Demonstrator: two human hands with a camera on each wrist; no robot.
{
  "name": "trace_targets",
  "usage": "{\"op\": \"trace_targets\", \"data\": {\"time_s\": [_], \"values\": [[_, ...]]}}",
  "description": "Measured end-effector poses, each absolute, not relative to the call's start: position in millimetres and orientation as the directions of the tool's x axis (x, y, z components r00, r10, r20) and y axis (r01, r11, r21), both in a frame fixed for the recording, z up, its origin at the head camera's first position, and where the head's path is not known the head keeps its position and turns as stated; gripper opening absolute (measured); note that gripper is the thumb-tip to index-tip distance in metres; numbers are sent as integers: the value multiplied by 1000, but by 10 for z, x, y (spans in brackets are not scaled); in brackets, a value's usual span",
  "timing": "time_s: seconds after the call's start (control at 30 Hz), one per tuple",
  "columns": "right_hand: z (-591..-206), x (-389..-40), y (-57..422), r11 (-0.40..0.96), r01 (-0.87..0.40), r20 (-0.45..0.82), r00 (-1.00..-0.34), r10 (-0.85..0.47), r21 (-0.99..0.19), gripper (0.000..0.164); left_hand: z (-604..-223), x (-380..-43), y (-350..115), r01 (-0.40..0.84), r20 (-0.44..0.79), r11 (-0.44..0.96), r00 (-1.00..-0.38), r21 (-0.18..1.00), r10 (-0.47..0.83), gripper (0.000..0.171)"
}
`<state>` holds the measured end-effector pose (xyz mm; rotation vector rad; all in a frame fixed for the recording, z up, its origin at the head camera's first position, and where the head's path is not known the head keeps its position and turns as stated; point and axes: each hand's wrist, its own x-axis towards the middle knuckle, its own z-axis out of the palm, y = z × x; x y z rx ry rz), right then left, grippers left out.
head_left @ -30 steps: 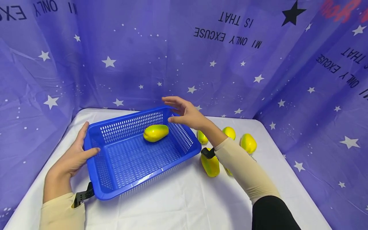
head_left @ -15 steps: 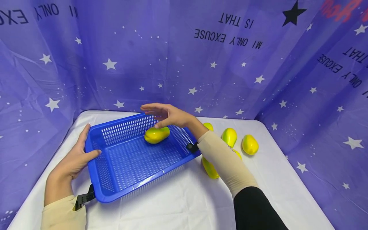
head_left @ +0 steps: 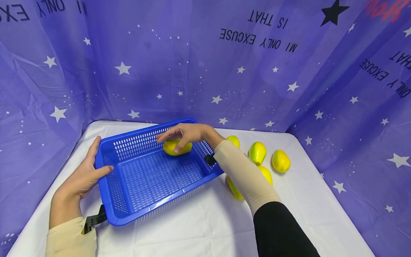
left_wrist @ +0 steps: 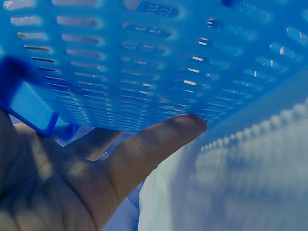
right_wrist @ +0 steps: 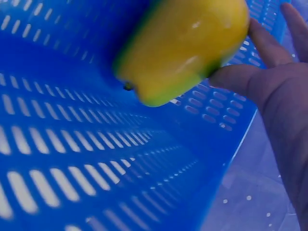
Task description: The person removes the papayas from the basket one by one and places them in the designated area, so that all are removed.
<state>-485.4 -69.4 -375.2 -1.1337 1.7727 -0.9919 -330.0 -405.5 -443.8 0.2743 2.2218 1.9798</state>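
Observation:
A blue slotted plastic basket (head_left: 154,178) stands at an angle on the table. My left hand (head_left: 80,175) grips its left end, thumb over the rim; in the left wrist view a digit (left_wrist: 159,142) lies along the slotted plastic. One yellow-green papaya (head_left: 171,145) lies in the basket's far right part. My right hand (head_left: 189,134) reaches down over it, thumb on the near side and fingers across the far side. In the right wrist view, thumb and fingertips meet the end of the papaya (right_wrist: 192,43), and its short stem points away from the hand.
Right of the basket, several more papayas lie on the white tablecloth (head_left: 205,221), among them one papaya (head_left: 257,152) and another papaya (head_left: 281,160) farther right. My right forearm overlaps some of them. A purple star-printed curtain (head_left: 179,78) closes off the back and sides.
My right hand has moved left across the basket's right end and down onto the papaya inside, its thumb and fingers closing around it. The left hand keeps its place on the basket.

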Motion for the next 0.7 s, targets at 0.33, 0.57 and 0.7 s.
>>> {"op": "trace_targets", "data": {"time_s": [0.33,0.57,0.7], "values": [[-3798,-4860,-655,606,-392,-461,-406,-789,-692,56,-4447,-3306,-4025,36,10,112,-973,993,229,105],[-4012,-4794,-603,606,-425,-463,-398,-792,-672,54,-4426,-3313,-4046,41,10,132,-974,990,225,103],[-4038,-4740,-629,609,-431,-481,-376,-792,-666,54,-4462,-3306,-4049,39,12,111,-972,993,234,103]]}}
